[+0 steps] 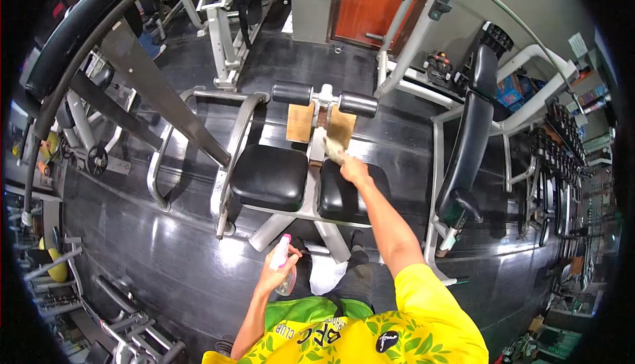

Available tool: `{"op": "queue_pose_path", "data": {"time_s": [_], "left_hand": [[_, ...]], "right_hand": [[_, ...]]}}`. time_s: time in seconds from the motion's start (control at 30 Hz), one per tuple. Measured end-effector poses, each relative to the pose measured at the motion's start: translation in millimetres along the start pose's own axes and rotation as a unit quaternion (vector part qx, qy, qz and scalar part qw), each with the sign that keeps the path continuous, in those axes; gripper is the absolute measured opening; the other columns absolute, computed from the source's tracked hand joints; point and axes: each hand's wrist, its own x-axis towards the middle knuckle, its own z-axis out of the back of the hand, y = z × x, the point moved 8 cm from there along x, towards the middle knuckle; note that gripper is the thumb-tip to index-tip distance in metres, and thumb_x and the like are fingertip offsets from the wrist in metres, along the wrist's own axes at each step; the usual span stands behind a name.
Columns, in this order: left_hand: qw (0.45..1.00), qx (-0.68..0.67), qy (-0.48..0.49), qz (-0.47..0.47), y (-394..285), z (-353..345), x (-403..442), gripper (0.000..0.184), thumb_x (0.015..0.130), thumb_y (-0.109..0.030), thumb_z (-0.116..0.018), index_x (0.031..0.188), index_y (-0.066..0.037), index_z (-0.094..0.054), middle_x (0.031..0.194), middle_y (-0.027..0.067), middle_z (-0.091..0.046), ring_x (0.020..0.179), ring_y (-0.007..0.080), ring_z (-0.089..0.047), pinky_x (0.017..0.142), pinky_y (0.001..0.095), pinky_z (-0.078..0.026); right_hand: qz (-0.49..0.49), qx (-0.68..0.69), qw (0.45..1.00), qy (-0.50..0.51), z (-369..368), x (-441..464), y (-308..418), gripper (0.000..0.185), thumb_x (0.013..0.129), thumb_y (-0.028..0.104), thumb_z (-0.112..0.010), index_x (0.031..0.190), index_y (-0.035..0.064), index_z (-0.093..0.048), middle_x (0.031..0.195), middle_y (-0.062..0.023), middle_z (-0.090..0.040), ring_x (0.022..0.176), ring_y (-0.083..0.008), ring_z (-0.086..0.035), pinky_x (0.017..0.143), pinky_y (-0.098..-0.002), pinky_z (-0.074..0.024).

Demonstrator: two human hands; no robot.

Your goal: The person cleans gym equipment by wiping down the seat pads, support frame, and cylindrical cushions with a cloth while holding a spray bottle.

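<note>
You have one cloth (335, 150) in your right hand (354, 169) and one spray bottle (286, 283) in your left hand (278, 268). Your right hand is closed over the cloth, arm stretched out; your left is curled around the upper part of the bottle, and how tightly its fingers close is hard to tell.

In front of you is one machine with two black seat pads (270, 179), two black rollers (358, 103) and two wooden panels (301, 122), one panel on each side of a pale central post (317, 142). The cloth is beside that post, at the lower part of the right panel, just beyond the right seat pad; whether it touches them you can't tell. It looks off-white and crumpled. The bottle, near your lap, has a clear body and a pink-and-white spray head.
</note>
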Motion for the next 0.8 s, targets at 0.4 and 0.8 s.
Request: {"op": "queue_pose_path", "data": {"time_s": [0.4,0.8], "left_hand": [[0.996,-0.075,-0.044,0.027,22.5,-48.6,-5.8,0.019,0.088,-0.008,-0.057,0.104,-0.003,-0.049,0.094,0.0118,-0.059,0.058,0.0119,-0.054,0.056,0.0265,-0.047],[0.996,-0.058,-0.065,0.005,3.1,-56.2,-17.2,0.017,0.087,-0.010,-0.060,0.100,-0.002,-0.053,0.091,0.0086,-0.061,0.058,0.0092,-0.054,0.056,0.0254,-0.047]], "right_hand": [[0.140,0.141,0.978,0.060,41.7,-180.3,43.3,0.049,0.068,-0.007,-0.045,0.110,0.0110,-0.062,0.110,-0.0200,-0.059,0.100,-0.0403,-0.057,0.082,-0.0442,-0.0494],[0.005,0.047,0.996,-0.076,40.9,-11.1,-54.7,0.031,0.081,0.006,-0.049,0.111,0.0052,-0.058,0.091,-0.0245,-0.063,0.089,-0.0388,-0.062,0.078,-0.0468,-0.0489]]}}
